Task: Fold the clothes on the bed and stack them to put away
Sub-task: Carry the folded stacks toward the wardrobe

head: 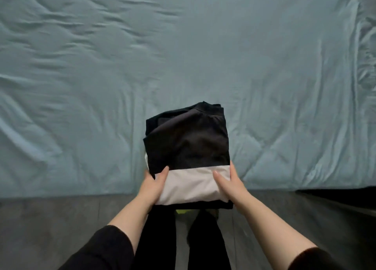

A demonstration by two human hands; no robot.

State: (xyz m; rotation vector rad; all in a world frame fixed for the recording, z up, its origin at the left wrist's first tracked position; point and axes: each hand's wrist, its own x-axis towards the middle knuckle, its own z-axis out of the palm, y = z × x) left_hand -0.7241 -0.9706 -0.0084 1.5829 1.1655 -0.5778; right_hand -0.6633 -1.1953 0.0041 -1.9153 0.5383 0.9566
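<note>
A stack of folded clothes is held in the air over the bed's near edge. A folded black garment (188, 139) lies on top, a white garment (191, 184) sits beneath it, and a dark layer shows at the bottom edge. My left hand (153, 185) grips the stack's left side, thumb on top and fingers underneath. My right hand (228, 183) grips the right side the same way. The fingers below the stack are hidden.
The bed (183, 56) carries a wrinkled blue-grey sheet that fills most of the view. Dark wood floor (50, 219) runs along the near edge. My legs in black trousers (183, 245) stand below the stack.
</note>
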